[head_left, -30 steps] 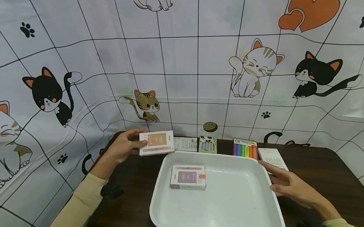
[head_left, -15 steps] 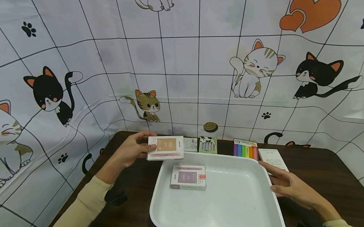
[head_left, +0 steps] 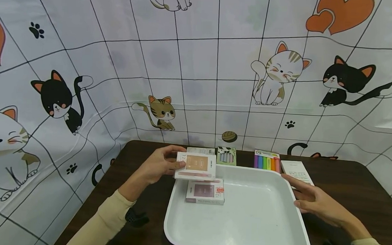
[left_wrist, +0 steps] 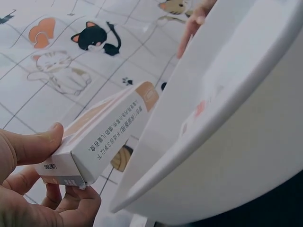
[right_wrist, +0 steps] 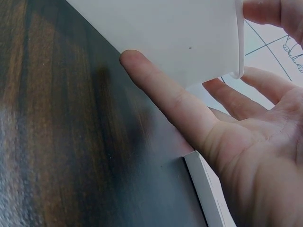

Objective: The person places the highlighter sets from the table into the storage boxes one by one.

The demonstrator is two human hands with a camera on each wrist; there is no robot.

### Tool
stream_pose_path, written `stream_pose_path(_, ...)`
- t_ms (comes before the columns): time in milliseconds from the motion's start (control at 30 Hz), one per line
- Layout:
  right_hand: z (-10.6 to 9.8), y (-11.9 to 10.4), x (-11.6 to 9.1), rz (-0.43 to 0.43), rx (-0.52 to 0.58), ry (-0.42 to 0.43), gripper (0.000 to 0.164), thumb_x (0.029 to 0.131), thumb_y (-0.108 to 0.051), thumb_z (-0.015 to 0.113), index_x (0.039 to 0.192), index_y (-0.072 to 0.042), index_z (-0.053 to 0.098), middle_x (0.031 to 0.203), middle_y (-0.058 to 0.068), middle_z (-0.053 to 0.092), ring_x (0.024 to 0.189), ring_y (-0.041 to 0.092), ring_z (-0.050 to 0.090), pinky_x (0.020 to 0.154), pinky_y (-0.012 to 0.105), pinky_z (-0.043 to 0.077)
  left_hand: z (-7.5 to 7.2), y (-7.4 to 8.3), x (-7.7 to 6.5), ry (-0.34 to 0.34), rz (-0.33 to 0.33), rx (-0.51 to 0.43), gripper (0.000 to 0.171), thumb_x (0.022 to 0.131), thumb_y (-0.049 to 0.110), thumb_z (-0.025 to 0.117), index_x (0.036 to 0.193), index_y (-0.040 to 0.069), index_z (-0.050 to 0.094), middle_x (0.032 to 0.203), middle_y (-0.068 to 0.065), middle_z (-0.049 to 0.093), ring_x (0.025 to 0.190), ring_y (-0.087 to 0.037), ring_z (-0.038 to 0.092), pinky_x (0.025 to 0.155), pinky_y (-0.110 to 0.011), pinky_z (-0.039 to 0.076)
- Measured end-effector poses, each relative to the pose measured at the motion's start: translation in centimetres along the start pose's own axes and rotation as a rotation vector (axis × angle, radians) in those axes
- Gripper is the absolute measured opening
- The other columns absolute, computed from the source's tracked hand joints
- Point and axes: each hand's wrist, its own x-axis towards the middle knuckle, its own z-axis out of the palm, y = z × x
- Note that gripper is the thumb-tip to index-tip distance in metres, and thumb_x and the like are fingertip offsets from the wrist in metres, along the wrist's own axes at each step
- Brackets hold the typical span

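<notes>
My left hand [head_left: 155, 166] pinches a small white box with an orange-brown panel [head_left: 197, 166] by its left end, thumb on the front. That box is over the back left rim of the white tray [head_left: 244, 217]; in the left wrist view the box [left_wrist: 106, 135] is beside the tray wall. Inside the tray lies a similar white box with a purple panel [head_left: 205, 191], its back edge partly hidden by the held one. My right hand [head_left: 323, 203] rests against the tray's right rim, its fingers fairly straight; the right wrist view shows a digit along the outer wall [right_wrist: 184, 42].
Behind the tray stand a white barcoded box [head_left: 201, 150], a green pack with a cow pattern [head_left: 226, 155] and a pack of rainbow-coloured sticks [head_left: 267, 161]. A white printed box [head_left: 296, 170] lies near my right hand. A cat-patterned cloth [head_left: 198, 71] hangs behind the dark table.
My left hand has carried the orange-panel box rightward and slightly down, from left of the tray to over its back left part. The right hand stays at the rim.
</notes>
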Motion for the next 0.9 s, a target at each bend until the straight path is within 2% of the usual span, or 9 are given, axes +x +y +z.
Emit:
stream_pose_path(200, -0.1, 0.1, -0.2, -0.004, 0.002, 0.002, 0.073, 0.103, 0.010, 0.044, 0.164, -0.009, 0.009, 0.166, 0.003, 0.025, 0.139, 0.022, 0.044, 0.090, 0.057, 0.053, 1.1, 0.1, 0.3, -0.025, -0.021, -0.002, 0.056, 0.088, 0.004, 0.081, 0.139, 0.005, 0.058, 0.128, -0.026, 0.054, 0.100, -0.033, 0.067, 0.078, -0.046, 0.060)
stream_pose_path(467, -0.4, 0.1, -0.3, -0.002, -0.004, -0.002, 0.073, 0.103, 0.010, 0.044, 0.164, -0.009, 0.009, 0.167, 0.004, 0.024, 0.139, 0.022, 0.045, 0.091, 0.057, 0.053, 1.9, 0.2, 0.4, -0.059, -0.016, 0.000, 0.055, 0.087, 0.002, 0.081, 0.137, 0.003, 0.059, 0.124, -0.025, 0.057, 0.098, -0.033, 0.068, 0.076, -0.045, 0.060)
stream_pose_path(800, 0.0, 0.0, -0.1, -0.008, 0.012, -0.017, 0.074, 0.102, 0.012, 0.043, 0.164, -0.008, 0.008, 0.166, 0.001, 0.025, 0.139, 0.022, 0.044, 0.091, 0.057, 0.053, 2.7, -0.2, 0.4, -0.069, -0.013, 0.072, 0.054, 0.087, 0.007, 0.083, 0.136, 0.002, 0.060, 0.119, -0.023, 0.060, 0.096, -0.031, 0.067, 0.078, -0.043, 0.059)
stream_pose_path(900, 0.0, 0.0, 0.0, -0.017, 0.017, -0.027, 0.074, 0.102, 0.012, 0.043, 0.164, -0.008, 0.008, 0.166, 0.001, 0.025, 0.140, 0.023, 0.044, 0.092, 0.056, 0.053, 2.8, -0.1, 0.3, -0.061, -0.014, 0.090, 0.052, 0.087, 0.007, 0.083, 0.134, 0.004, 0.063, 0.116, -0.023, 0.061, 0.094, -0.031, 0.067, 0.077, -0.042, 0.059)
